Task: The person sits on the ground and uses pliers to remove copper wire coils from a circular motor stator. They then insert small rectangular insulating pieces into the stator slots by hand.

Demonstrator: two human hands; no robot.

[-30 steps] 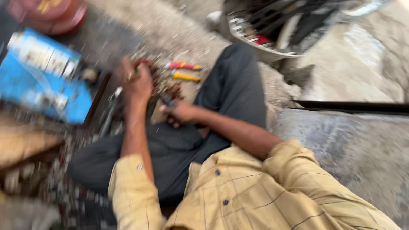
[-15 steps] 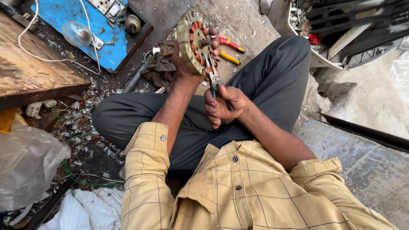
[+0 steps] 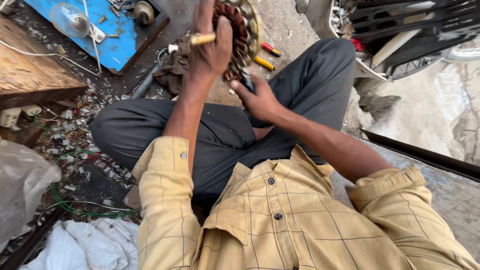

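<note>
At the top centre of the frame, the wound stator [image 3: 242,35] is now lifted higher than half a second ago, clamped in the left hand [image 3: 210,47]. The right hand [image 3: 257,100] is closed on a dark tool [image 3: 247,80] just beneath it, so work on the windings is judged underway.

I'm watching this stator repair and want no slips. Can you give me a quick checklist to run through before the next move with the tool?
1. Left hand grips the stator: ok, fingers wrapped over it, held raised.
2. Right hand holds the tool: ok, dark tool pinched, tip near the windings.
3. Tool tip seated on the right spot: cannot tell, contact hidden by the hands.
4. Stator fully in view: not ok, top cut off by the frame.
5. Pliers within reach: ok, lying on the ground beside the knee.
6. Ground around legs tidy: not ok, scraps and green wire scattered.
</note>
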